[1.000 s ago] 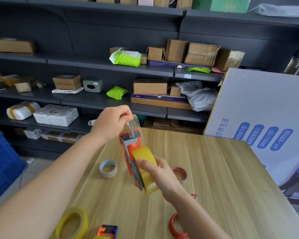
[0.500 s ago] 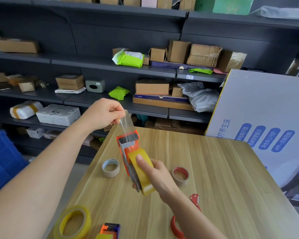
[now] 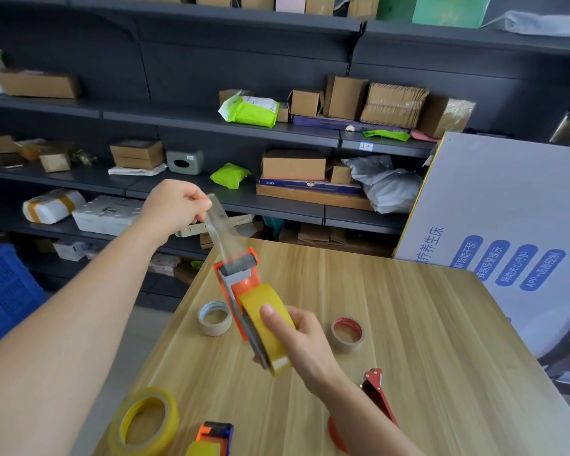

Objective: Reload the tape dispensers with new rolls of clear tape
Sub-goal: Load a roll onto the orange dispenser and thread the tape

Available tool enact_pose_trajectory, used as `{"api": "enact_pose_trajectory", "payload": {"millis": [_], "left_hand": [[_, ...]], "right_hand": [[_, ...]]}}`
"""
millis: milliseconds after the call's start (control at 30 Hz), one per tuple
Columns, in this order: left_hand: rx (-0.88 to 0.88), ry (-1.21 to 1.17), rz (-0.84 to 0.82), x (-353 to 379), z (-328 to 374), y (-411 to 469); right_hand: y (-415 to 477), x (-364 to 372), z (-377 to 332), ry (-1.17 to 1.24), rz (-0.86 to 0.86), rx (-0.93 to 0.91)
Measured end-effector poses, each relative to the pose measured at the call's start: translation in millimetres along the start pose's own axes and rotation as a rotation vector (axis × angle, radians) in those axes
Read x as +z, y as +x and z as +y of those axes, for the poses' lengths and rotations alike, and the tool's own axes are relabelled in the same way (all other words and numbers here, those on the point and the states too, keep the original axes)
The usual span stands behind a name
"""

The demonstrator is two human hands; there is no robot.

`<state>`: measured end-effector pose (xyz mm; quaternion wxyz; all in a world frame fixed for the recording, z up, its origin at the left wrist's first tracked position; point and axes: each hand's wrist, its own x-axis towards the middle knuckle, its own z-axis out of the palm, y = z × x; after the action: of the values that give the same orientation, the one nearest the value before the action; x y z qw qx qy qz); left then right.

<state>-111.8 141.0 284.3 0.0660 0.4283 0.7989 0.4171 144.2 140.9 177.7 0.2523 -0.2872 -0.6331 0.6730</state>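
An orange tape dispenser (image 3: 239, 284) is held above the wooden table (image 3: 408, 340), loaded with a yellowish roll of clear tape (image 3: 267, 327). My right hand (image 3: 300, 337) grips the roll and dispenser from the right, thumb on top of the roll. My left hand (image 3: 175, 207) pinches the free end of the clear tape strip (image 3: 219, 232), which stretches up and to the left from the dispenser's front roller. A second yellowish tape roll (image 3: 145, 421) lies flat at the near left corner.
Two used cardboard cores (image 3: 214, 317) (image 3: 347, 334) lie on the table. A red dispenser (image 3: 375, 394) sits under my right forearm, another orange-and-purple dispenser (image 3: 213, 437) at the bottom edge. A big white box (image 3: 494, 225) stands right; dark shelves (image 3: 211, 192) with cartons behind.
My left hand has pulled the tape end up and to the left, drawing a longer strip out through the dispenser's front. The right hand keeps its grip on the roll.
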Motion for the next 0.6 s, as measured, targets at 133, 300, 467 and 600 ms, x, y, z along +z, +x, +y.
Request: {"api": "enact_pose_trajectory", "payload": {"millis": [133, 300, 467, 600], "left_hand": [[-0.018, 0.047, 0.06, -5.0, -2.5, 8.0], [-0.093, 0.02, 0.122, -0.5, -13.3, 10.7], [-0.212, -0.031, -0.012, 4.7, -24.3, 11.5], [-0.321, -0.111, -0.131, 22.7, -34.2, 1.8]], "right_hand": [[1.2, -0.3, 2.1, 0.005, -0.003, -0.026], [0.1, 0.5, -1.8, 0.064, -0.032, -0.094], [-7.9, 2.1, 1.4, 0.102, 0.019, -0.158], [-6.5, 1.9, 10.0, 0.141, 0.123, -0.146]]}}
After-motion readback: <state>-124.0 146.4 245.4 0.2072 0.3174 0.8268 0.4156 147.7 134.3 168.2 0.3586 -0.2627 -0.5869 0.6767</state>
